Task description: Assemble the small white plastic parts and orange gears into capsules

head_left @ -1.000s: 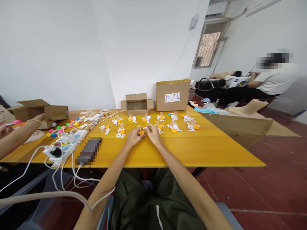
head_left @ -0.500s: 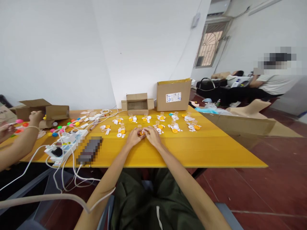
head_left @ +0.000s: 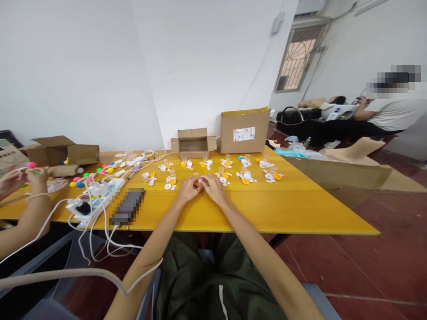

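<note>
My left hand [head_left: 187, 188] and my right hand [head_left: 213, 187] meet over the yellow table [head_left: 283, 209], fingers pinched together on a small orange and white plastic piece [head_left: 199, 182]. Most of that piece is hidden by my fingertips. Beyond my hands lie rows of similar small orange and white parts [head_left: 245, 176] with tiny clear cups among them.
Two cardboard boxes [head_left: 192, 142] stand against the wall at the table's far edge. A power strip with white cables [head_left: 93, 200] and a dark phone [head_left: 127, 206] lie to the left. Another person's hands [head_left: 33, 175] work by colourful balls [head_left: 83, 178] at far left. A person sits at back right.
My two hands have closed in on each other around the orange piece. The other person's hand at far left has moved from the box down to their other hand.
</note>
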`<state>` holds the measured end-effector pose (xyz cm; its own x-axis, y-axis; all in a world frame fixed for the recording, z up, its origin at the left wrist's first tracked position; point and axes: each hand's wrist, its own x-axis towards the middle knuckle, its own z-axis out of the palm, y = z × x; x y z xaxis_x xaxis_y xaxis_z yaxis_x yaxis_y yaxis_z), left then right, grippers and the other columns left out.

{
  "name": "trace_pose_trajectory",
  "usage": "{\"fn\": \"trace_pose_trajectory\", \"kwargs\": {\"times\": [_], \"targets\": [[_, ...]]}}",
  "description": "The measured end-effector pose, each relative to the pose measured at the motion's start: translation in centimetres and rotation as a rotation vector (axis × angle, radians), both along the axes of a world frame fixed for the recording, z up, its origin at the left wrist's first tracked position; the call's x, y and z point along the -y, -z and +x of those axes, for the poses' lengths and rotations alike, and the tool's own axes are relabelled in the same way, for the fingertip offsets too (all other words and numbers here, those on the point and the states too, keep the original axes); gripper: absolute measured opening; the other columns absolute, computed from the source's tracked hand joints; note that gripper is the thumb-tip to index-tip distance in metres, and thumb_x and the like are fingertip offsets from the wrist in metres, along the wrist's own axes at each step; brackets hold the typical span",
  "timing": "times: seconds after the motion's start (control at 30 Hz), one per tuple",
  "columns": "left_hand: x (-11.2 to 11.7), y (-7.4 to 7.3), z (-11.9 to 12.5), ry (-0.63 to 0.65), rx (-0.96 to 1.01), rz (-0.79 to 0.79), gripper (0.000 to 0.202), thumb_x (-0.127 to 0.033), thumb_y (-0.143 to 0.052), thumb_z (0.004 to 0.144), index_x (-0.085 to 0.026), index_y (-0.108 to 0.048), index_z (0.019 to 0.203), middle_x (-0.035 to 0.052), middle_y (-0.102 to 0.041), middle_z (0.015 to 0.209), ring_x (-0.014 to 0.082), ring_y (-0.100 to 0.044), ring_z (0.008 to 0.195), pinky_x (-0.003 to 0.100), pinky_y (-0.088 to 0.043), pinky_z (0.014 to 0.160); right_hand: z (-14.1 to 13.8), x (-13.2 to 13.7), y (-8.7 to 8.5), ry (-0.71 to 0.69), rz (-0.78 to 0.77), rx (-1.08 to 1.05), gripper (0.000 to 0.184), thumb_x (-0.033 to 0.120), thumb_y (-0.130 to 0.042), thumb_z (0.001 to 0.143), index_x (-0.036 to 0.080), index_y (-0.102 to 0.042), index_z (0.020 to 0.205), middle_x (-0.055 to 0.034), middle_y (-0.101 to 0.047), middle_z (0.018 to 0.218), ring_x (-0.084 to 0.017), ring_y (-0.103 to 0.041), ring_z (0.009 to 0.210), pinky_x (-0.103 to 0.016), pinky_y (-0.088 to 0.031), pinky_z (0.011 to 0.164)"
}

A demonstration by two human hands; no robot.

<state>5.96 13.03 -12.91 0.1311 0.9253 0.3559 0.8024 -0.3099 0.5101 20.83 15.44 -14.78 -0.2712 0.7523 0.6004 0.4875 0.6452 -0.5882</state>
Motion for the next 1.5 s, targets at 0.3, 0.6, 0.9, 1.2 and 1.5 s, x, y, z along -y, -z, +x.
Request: {"fn": "trace_pose_trajectory", "kwargs": {"times": [0.3, 0.6, 0.9, 1.2, 1.5], "targets": [[0.33, -0.09, 0.26, -0.010, 0.002, -0.033, 0.019, -0.028, -0.067, 0.080, -0.021, -0.071, 0.097, 0.0040, -0.070, 0.091, 0.0198, -0.064, 0.085, 0.030, -0.050, 0.080, 0.22, -0.09, 0.37, -0.008, 0.027, -0.006, 0.011, 0.025, -0.060, 0.090, 0.025, -0.070, 0.087, -0.0046, -0.071, 0.091, -0.021, -0.064, 0.085, -0.032, -0.049, 0.078], [0.65, -0.56, 0.47, -0.018, 0.004, -0.049, 0.017, -0.028, -0.068, 0.080, -0.020, -0.071, 0.095, 0.0032, -0.069, 0.089, 0.0185, -0.063, 0.081, 0.028, -0.050, 0.077, 0.08, 0.09, 0.09, -0.012, 0.033, -0.020, 0.016, 0.024, -0.055, 0.093, 0.025, -0.070, 0.086, -0.0042, -0.072, 0.091, -0.021, -0.064, 0.086, -0.031, -0.048, 0.077], [0.51, -0.47, 0.33, -0.026, -0.018, -0.052, 0.016, -0.029, -0.065, 0.080, -0.021, -0.069, 0.094, 0.0031, -0.068, 0.088, 0.0192, -0.062, 0.084, 0.029, -0.048, 0.077, 0.06, 0.30, -0.41, -0.019, 0.007, 0.004, 0.017, 0.022, -0.055, 0.093, 0.025, -0.070, 0.086, -0.0039, -0.072, 0.090, -0.020, -0.064, 0.085, -0.029, -0.047, 0.076], [0.55, -0.65, 0.38, -0.031, -0.030, -0.048, 0.014, -0.027, -0.064, 0.079, -0.020, -0.069, 0.090, 0.0040, -0.068, 0.086, 0.0198, -0.062, 0.081, 0.029, -0.048, 0.075, -0.12, 0.23, -0.24, 0.006, 0.004, 0.032, 0.016, 0.027, -0.055, 0.093, 0.025, -0.069, 0.086, -0.0039, -0.072, 0.090, -0.021, -0.063, 0.084, -0.030, -0.046, 0.074], [0.43, -0.42, 0.31, -0.031, -0.029, -0.044, 0.015, -0.026, -0.065, 0.079, -0.020, -0.069, 0.092, 0.0040, -0.069, 0.088, 0.0201, -0.064, 0.083, 0.029, -0.049, 0.077, -0.14, 0.29, -0.40, 0.003, 0.010, 0.018, 0.016, 0.026, -0.055, 0.093, 0.025, -0.069, 0.084, -0.0038, -0.073, 0.089, -0.020, -0.064, 0.084, -0.029, -0.047, 0.075]]}}
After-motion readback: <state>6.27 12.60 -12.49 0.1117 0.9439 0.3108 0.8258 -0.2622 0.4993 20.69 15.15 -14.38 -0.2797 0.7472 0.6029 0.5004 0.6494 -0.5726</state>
